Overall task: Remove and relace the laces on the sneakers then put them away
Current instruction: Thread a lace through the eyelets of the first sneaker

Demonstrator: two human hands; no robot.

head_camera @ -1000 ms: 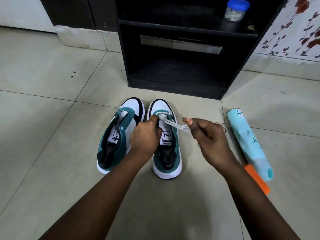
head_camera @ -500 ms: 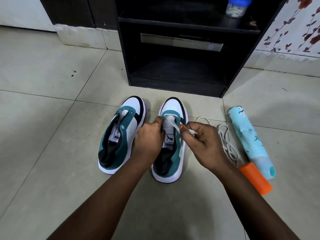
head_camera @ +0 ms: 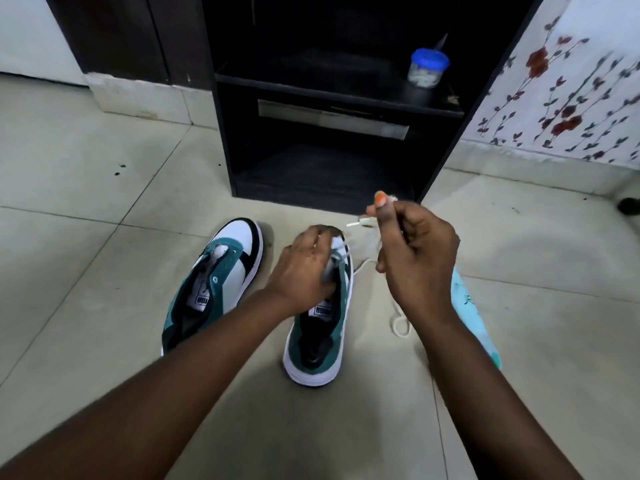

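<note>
On the floor before the dark cabinet (head_camera: 332, 133), the left hand (head_camera: 304, 268) grips the right sneaker's (head_camera: 318, 344) front while the right hand (head_camera: 415, 251), raised beside it, pinches the white lace (head_camera: 400, 323); the left sneaker (head_camera: 221, 282) stands alongside

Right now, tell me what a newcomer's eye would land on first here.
First, the two hands at centre: the right hand is raised, pinching a white lace, while the left hand holds the front of the right sneaker. Beside it on the tiled floor stands the left sneaker, teal and white, without laces. Behind them is a black shelf unit holding a blue-lidded jar.
</note>
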